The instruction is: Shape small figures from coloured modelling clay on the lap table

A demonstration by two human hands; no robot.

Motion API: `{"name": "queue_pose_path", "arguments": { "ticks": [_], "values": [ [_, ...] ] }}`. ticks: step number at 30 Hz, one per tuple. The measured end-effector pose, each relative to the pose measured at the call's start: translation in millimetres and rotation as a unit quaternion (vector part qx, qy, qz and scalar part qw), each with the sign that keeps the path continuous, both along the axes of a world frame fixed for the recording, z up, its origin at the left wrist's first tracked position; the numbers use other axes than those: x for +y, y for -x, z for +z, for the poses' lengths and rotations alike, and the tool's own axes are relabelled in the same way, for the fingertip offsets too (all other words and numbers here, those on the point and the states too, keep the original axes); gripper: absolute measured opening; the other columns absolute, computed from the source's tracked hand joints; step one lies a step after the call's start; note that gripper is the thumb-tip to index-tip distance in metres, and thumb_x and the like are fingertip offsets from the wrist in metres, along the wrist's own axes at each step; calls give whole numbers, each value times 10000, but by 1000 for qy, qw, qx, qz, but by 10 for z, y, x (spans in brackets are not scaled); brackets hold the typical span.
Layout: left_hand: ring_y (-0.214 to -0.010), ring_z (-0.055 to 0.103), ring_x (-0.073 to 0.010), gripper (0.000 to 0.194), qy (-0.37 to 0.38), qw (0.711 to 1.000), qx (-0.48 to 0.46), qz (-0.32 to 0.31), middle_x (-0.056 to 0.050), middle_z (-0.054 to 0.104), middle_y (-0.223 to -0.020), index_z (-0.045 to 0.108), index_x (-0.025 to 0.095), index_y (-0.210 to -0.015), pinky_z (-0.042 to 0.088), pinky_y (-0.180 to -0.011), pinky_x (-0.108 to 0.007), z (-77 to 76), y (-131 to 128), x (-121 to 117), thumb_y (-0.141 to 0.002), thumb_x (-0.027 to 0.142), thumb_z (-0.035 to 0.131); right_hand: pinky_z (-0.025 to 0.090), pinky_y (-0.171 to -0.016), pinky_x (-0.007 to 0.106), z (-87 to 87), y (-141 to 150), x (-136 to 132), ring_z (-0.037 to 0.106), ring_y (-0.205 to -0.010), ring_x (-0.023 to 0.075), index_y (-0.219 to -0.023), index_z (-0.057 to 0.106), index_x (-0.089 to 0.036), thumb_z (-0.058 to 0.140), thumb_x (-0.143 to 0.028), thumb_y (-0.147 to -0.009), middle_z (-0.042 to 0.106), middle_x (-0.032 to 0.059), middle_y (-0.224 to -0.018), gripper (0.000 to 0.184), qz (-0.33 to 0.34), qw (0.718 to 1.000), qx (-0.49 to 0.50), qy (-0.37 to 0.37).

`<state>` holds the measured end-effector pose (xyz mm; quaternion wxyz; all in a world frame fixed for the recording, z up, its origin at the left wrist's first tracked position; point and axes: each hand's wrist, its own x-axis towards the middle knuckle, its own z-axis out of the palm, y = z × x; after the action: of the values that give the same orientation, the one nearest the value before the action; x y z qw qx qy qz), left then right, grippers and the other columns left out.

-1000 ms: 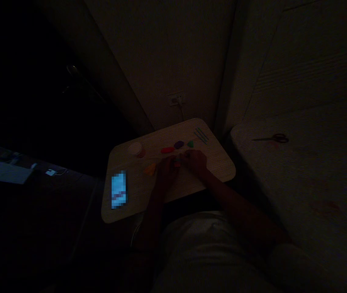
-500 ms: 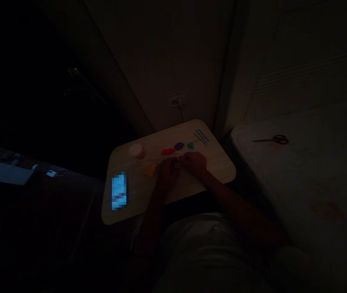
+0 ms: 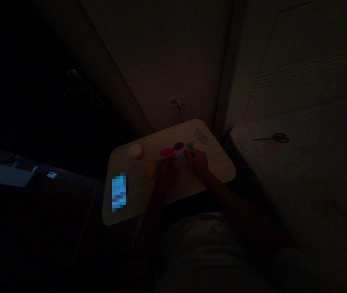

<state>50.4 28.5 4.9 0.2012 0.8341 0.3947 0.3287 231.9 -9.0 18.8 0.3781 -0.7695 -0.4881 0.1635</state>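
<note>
The scene is very dark. My left hand (image 3: 166,169) is curled over the small table (image 3: 136,191), its fingers closed round a small red-orange lump of modelling clay (image 3: 177,165). My right hand (image 3: 198,161) pinches a thin, pale greenish stick (image 3: 181,155) that points toward my left hand. Just beyond the hands lie a red clay piece (image 3: 167,151), a purple clay piece (image 3: 178,145) and a green clay piece (image 3: 190,145). Yellow-orange clay (image 3: 149,170) sits left of my left hand. Fine finger details are lost in the dark.
Several thin sticks (image 3: 201,136) lie at the table's back right. A tub with a pale lid (image 3: 136,151) stands back left, and a lit phone (image 3: 118,192) lies front left. Scissors (image 3: 272,138) rest on the pale surface to the right. A wall socket (image 3: 176,100) holds a plug.
My right hand has drawn slightly right, away from my left hand. The greenish stick and the red-orange clay between the hands now show more clearly.
</note>
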Motion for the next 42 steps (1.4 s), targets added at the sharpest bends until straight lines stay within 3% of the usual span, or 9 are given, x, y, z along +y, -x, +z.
{"name": "queue_pose_path", "arguments": {
  "ticks": [2,8,14,18,26,42],
  "values": [
    [-1192,629,-276,435,-20,1000,-4,12,-107,681,-1289,594,232,-1339,495,-1075,-460,-18,-2,5,-944,385,695,328,-620,278,-13,-8,-1,617,-693,178,-738,697,-200,476,-482,-1020,740,63,-772,457,-1,1000,17,-18],
    [-1174,608,-287,200,-43,998,46,5,-99,687,-1221,710,228,-1100,458,-1079,-478,48,-36,-19,-997,368,611,309,-602,283,-24,2,-6,590,-666,176,-702,674,-209,501,-462,-1003,724,51,-738,430,2,999,22,-35],
    [-1007,684,-239,148,49,999,-18,-13,-64,746,-1040,685,219,-1006,526,-960,-396,94,-12,-39,-956,358,669,304,-595,284,-12,4,-14,607,-667,173,-706,693,-205,520,-504,-1000,739,49,-751,454,6,1000,13,-24],
    [-1012,701,-232,220,84,995,-45,3,-60,752,-1073,665,229,-1102,543,-946,-382,61,-1,-45,-921,343,715,306,-596,284,6,26,-25,632,-693,177,-717,727,-208,560,-566,-973,743,45,-746,470,20,1000,-16,-4],
    [-1068,696,-257,339,49,998,-31,-3,-69,747,-1127,669,231,-1142,536,-1003,-444,21,-18,-13,-824,199,782,322,-613,286,40,61,-33,668,-746,187,-794,790,-232,628,-556,-917,777,47,-800,383,59,993,-88,44],
    [-1029,699,-247,365,71,997,-37,6,-59,743,-1085,656,237,-1159,547,-979,-422,33,-21,-17,-817,199,780,316,-624,290,72,77,-40,659,-760,191,-810,788,-215,645,-511,-922,786,77,-841,348,85,987,-123,56]
  ]
}}
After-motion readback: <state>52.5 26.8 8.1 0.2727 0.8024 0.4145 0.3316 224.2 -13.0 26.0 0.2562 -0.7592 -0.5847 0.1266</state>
